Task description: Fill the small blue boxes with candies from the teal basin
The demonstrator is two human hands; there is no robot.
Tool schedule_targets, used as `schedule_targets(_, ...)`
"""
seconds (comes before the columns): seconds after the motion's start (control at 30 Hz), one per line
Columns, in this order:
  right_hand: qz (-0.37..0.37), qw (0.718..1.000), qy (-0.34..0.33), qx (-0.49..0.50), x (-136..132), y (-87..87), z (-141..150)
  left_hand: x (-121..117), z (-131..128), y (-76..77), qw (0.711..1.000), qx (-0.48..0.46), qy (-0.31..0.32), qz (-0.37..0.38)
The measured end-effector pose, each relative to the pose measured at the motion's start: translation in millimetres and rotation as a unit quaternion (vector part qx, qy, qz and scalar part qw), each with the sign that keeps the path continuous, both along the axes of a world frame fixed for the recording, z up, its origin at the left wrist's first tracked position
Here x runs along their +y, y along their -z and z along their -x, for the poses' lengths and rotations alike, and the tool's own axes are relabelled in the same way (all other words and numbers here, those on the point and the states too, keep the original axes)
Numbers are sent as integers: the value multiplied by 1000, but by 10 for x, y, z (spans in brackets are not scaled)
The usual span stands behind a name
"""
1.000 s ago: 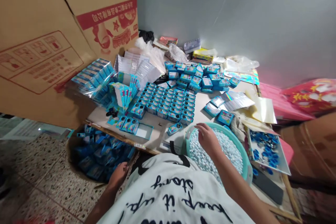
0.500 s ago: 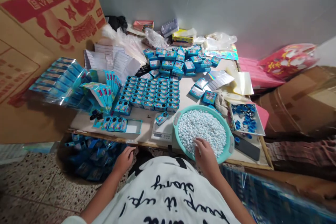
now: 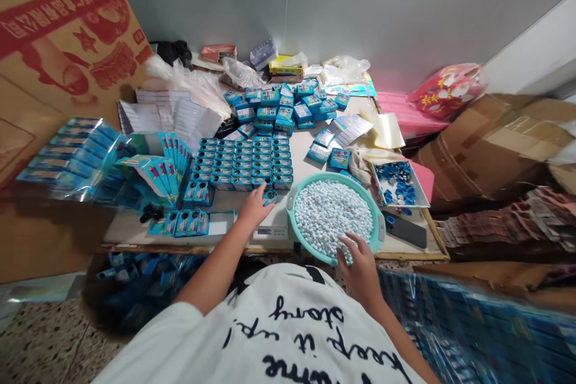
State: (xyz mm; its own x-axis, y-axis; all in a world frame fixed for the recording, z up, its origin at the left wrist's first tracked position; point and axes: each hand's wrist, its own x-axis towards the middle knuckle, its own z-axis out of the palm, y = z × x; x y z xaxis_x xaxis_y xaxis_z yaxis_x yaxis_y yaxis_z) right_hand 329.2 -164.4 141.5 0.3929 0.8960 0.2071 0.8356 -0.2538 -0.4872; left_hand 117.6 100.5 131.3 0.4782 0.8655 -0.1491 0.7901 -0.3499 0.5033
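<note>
My left hand (image 3: 255,209) reaches over a kitchen scale (image 3: 275,232), its thumb and fingers around a small blue box (image 3: 270,197) with a dark round hole. The box still sits on or just above the scale; the contact is partly hidden by the hand. My right hand (image 3: 359,261) lies at the near rim of a turquoise basin (image 3: 379,227), fingers apart and tips touching the small white pellets (image 3: 332,213) that fill it.
Rows of standing blue boxes (image 3: 243,163) lie behind the scale, with a loose heap of boxes (image 3: 288,105) farther back. To the basin's right are a white tray of blue caps (image 3: 398,185) and a phone (image 3: 406,231). A large carton (image 3: 54,102) stands at left.
My left hand has moved from the table's front edge up and right to the small box on the scale. My right hand stays at the pellets, fingers more spread. The view has shifted rightward.
</note>
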Motion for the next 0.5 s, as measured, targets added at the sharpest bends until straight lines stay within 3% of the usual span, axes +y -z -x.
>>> schedule_targets(0.1, -15, 1000, -8, 3, 17, 6, 7, 54, 70, -188, 993, 110, 6, 40)
schedule_targets(0.27, -26, 1000, 0, 7, -4, 60, -40, 27, 1001, -378, 967, 221, -128, 7)
schedule_targets(0.37, -15, 1000, -14, 8, 41, 107, -43, 70, 1499, -370, 948, 268, -173, 8)
schedule_targets(0.5, -19, 999, -29, 11, 176, 155, -7, 105, 1648, -244, 950, 275, -142, -35)
